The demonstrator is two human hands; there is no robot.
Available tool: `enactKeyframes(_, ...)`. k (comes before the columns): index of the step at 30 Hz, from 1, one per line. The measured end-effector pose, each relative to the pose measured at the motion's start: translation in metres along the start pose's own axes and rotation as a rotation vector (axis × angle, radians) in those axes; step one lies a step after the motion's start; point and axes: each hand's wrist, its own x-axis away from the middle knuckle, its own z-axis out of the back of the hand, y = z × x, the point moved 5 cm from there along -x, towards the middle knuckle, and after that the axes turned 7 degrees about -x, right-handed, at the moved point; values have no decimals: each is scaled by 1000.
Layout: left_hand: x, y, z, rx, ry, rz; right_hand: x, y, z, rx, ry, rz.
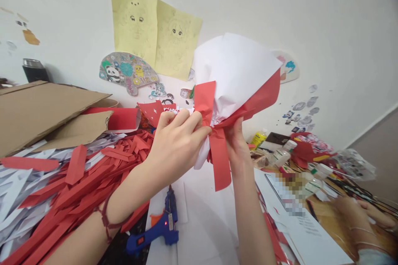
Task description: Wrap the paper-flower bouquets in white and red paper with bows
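Observation:
A paper bouquet wrap (pixel 242 74), white with a red outer layer on its right side, is held up above the table. A red paper strip (pixel 221 161) crosses its gathered waist, with one end up and the other hanging down. My left hand (pixel 182 136) is closed, thumb and fingers pinching the strip at the waist. Behind the waist on the right, my right hand (pixel 238 145) grips the wrap, its thumb up and its other fingers mostly hidden. Below them a blue glue gun (pixel 158 227) with a lit red light lies at the edge of white paper sheets (pixel 202 227).
Folded red paper strips (pixel 93 182) and white strips (pixel 18 198) heap up on the left beside cardboard (pixel 40 112). Clear bottles (pixel 284 153) and a yellow bottle (pixel 258 137) stand right. Another person's hands (pixel 354 219) are at the far right.

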Motion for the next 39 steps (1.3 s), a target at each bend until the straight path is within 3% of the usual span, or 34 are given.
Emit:
enactKeyframes(10,2,2,-4,-9,-41,-9,2,3,5,-13,14,-25)
enactKeyframes(19,1,6,3,-62,34,-52,0,5,10,-56,32,17)
enactKeyframes(28,10,33,13,-287,138,-64,5,-4,7,-69,17,182)
enactKeyframes(39,29,72,10,-255,-53,73,9,-7,19,5,69,119)
